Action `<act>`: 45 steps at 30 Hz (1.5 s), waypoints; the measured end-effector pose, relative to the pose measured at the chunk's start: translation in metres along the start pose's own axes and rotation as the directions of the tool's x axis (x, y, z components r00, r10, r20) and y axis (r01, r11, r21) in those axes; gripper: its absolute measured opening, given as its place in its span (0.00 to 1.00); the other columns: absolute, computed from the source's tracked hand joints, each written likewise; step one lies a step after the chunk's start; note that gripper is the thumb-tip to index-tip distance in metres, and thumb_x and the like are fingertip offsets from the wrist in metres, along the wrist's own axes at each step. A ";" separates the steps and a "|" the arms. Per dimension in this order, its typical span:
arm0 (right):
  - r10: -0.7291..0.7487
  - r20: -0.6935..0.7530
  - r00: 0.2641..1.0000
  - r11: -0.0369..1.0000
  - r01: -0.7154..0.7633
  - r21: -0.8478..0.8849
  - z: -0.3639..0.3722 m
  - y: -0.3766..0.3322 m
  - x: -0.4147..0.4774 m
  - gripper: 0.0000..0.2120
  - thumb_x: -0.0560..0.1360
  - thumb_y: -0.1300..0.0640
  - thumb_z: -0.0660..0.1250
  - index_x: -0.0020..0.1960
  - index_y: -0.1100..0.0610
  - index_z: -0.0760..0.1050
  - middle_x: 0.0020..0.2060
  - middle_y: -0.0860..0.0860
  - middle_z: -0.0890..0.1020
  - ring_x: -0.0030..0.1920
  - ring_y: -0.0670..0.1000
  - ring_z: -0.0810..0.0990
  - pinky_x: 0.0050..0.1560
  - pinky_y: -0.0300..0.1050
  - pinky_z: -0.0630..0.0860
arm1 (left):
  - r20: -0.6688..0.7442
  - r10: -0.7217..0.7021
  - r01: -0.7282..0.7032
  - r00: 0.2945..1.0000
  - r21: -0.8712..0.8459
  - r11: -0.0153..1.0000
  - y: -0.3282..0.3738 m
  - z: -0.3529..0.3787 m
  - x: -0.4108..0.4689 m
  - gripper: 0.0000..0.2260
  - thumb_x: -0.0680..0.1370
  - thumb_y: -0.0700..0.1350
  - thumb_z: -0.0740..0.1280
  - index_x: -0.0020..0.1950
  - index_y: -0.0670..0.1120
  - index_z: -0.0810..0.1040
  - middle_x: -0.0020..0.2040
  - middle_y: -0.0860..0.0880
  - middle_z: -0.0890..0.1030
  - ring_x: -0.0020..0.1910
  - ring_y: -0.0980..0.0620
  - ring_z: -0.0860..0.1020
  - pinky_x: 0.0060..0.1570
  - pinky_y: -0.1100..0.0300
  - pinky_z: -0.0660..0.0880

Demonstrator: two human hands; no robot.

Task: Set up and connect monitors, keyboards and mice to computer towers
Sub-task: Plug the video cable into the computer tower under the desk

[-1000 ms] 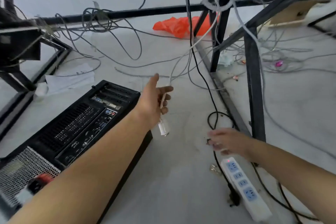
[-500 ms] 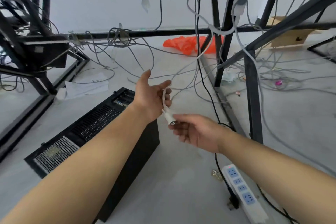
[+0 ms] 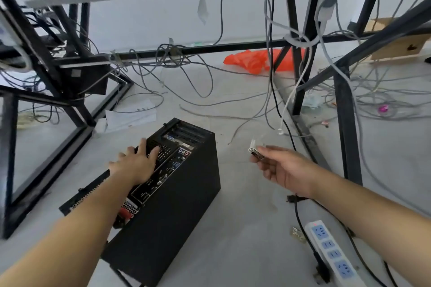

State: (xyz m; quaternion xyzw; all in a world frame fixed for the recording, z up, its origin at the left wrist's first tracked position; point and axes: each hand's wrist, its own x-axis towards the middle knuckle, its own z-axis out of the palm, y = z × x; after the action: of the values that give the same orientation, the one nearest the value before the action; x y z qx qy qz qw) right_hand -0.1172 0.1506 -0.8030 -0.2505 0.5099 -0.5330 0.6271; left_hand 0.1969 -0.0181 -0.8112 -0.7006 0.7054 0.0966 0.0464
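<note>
A black computer tower (image 3: 177, 212) lies on its side on the grey floor, its rear port panel (image 3: 163, 170) facing up. My left hand (image 3: 136, 162) rests flat on that panel with fingers spread, near the vent grille. To the right, my right hand (image 3: 279, 168) pinches a white cable connector (image 3: 255, 152) with a metal plug face, held in the air above the floor, apart from the tower. Its white cable (image 3: 293, 91) runs blurred up to the desk frame.
A white power strip (image 3: 331, 251) with blue sockets lies at the lower right, a black cord (image 3: 300, 219) beside it. Black metal desk frames (image 3: 345, 137) stand left and right. Loose grey cables, an orange bag (image 3: 254, 60) and paper sheets (image 3: 130, 114) litter the floor.
The connector passed from my left hand to my right. My left hand dropped onto the tower's rear panel. The view tilted down and the tower now sits nearer the middle.
</note>
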 end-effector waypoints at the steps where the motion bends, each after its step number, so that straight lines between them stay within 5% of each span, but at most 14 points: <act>1: -0.004 0.005 1.000 1.000 0.004 0.003 -0.002 -0.001 0.001 0.11 0.75 0.56 0.70 0.55 0.59 0.80 0.47 0.55 0.85 0.37 0.45 0.80 0.35 0.35 0.75 | -0.017 -0.014 0.014 1.000 0.006 1.000 0.004 0.000 -0.003 0.31 0.80 0.67 0.40 0.81 0.57 0.42 0.79 0.44 0.58 0.76 0.38 0.60 0.69 0.36 0.59; 12: -0.137 -0.157 0.978 0.990 0.133 -0.036 -0.001 -0.020 0.017 0.07 0.76 0.57 0.70 0.52 0.59 0.82 0.45 0.51 0.83 0.34 0.41 0.75 0.32 0.32 0.72 | 0.058 -0.033 0.026 0.998 0.107 0.994 0.053 0.003 -0.061 0.33 0.81 0.64 0.39 0.81 0.46 0.40 0.76 0.36 0.58 0.72 0.37 0.64 0.65 0.40 0.67; 17: -0.173 -0.144 0.974 0.984 0.166 -0.063 0.013 -0.024 0.012 0.10 0.76 0.59 0.71 0.56 0.60 0.80 0.46 0.54 0.83 0.34 0.41 0.75 0.36 0.34 0.70 | 0.108 0.176 -0.185 0.978 0.084 0.979 0.064 0.011 -0.088 0.32 0.80 0.60 0.38 0.81 0.46 0.46 0.74 0.35 0.60 0.65 0.33 0.69 0.60 0.43 0.74; 22: -0.146 -0.111 0.983 0.989 0.144 -0.024 0.022 -0.031 -0.002 0.23 0.69 0.56 0.74 0.61 0.65 0.78 0.43 0.53 0.81 0.35 0.43 0.77 0.33 0.32 0.74 | 0.130 0.338 -0.350 0.932 0.082 0.933 0.077 0.012 -0.108 0.35 0.79 0.70 0.45 0.73 0.42 0.54 0.56 0.41 0.78 0.54 0.42 0.79 0.51 0.51 0.73; 27: 0.016 -0.079 0.997 1.000 -0.017 -0.007 0.023 -0.046 -0.012 0.15 0.67 0.57 0.75 0.53 0.60 0.83 0.37 0.53 0.83 0.29 0.42 0.76 0.24 0.30 0.69 | 0.319 0.388 -0.395 0.865 -0.043 0.918 0.075 -0.016 -0.102 0.30 0.80 0.67 0.55 0.69 0.45 0.58 0.52 0.45 0.79 0.42 0.46 0.83 0.43 0.56 0.79; 30: 0.085 -0.079 0.993 0.993 -0.092 -0.079 0.024 -0.051 -0.013 0.18 0.65 0.56 0.75 0.54 0.61 0.83 0.35 0.54 0.83 0.26 0.41 0.75 0.23 0.30 0.67 | 0.076 0.483 -0.485 0.872 0.002 0.875 0.074 -0.028 -0.087 0.22 0.81 0.63 0.57 0.61 0.46 0.71 0.48 0.51 0.78 0.44 0.50 0.79 0.43 0.57 0.74; 31: 0.095 -0.087 0.992 0.991 -0.103 -0.089 0.026 -0.053 -0.013 0.20 0.65 0.55 0.76 0.55 0.61 0.83 0.34 0.54 0.83 0.26 0.41 0.75 0.22 0.30 0.67 | -0.011 0.502 -0.500 0.865 -0.106 0.860 0.075 -0.030 -0.083 0.19 0.81 0.61 0.59 0.60 0.47 0.74 0.49 0.52 0.79 0.48 0.51 0.78 0.46 0.57 0.73; 32: 0.100 -0.092 0.991 0.990 -0.109 -0.092 0.027 -0.054 -0.013 0.20 0.65 0.55 0.76 0.55 0.61 0.83 0.34 0.54 0.83 0.25 0.41 0.76 0.22 0.30 0.67 | -0.059 0.499 -0.492 0.864 -0.307 0.815 0.077 -0.031 -0.081 0.16 0.81 0.59 0.62 0.58 0.48 0.77 0.50 0.53 0.81 0.49 0.52 0.78 0.48 0.56 0.74; 34: 0.101 -0.090 0.991 0.990 -0.110 -0.093 0.031 -0.056 -0.012 0.18 0.64 0.54 0.77 0.51 0.59 0.84 0.33 0.54 0.83 0.25 0.41 0.76 0.21 0.30 0.67 | -0.022 0.471 -0.305 0.882 -0.789 0.534 0.087 -0.035 -0.086 0.11 0.81 0.52 0.65 0.53 0.46 0.81 0.46 0.51 0.83 0.43 0.53 0.78 0.43 0.58 0.75; 37: 0.111 -0.078 0.991 0.987 -0.119 -0.111 0.035 -0.056 -0.011 0.09 0.63 0.53 0.78 0.41 0.56 0.85 0.34 0.54 0.83 0.25 0.42 0.76 0.22 0.30 0.68 | 0.146 0.481 0.073 0.864 -0.983 0.165 0.104 -0.037 -0.097 0.10 0.81 0.48 0.66 0.51 0.41 0.82 0.44 0.45 0.84 0.35 0.53 0.76 0.34 0.59 0.69; 39: 0.121 -0.069 0.990 0.982 -0.130 -0.138 0.037 -0.055 -0.011 0.07 0.64 0.53 0.78 0.37 0.56 0.85 0.33 0.54 0.84 0.25 0.42 0.76 0.21 0.30 0.67 | 0.158 0.501 0.121 0.851 -0.987 0.106 0.113 -0.036 -0.101 0.12 0.79 0.50 0.68 0.50 0.41 0.82 0.43 0.44 0.84 0.33 0.54 0.75 0.33 0.60 0.69; 45: 0.142 -0.036 0.989 0.970 -0.147 -0.196 0.039 -0.057 -0.011 0.07 0.64 0.51 0.78 0.33 0.54 0.85 0.34 0.53 0.84 0.25 0.41 0.77 0.22 0.29 0.66 | 0.145 0.520 0.086 0.842 -0.987 0.135 0.120 -0.041 -0.103 0.16 0.74 0.53 0.73 0.52 0.41 0.84 0.41 0.46 0.83 0.33 0.55 0.74 0.32 0.62 0.69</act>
State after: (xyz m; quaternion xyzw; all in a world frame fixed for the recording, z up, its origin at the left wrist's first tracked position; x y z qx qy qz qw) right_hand -0.1044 0.1349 -0.7361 -0.2683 0.5840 -0.4350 0.6307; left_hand 0.0813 0.0741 -0.7422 -0.4010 0.5379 0.6934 -0.2629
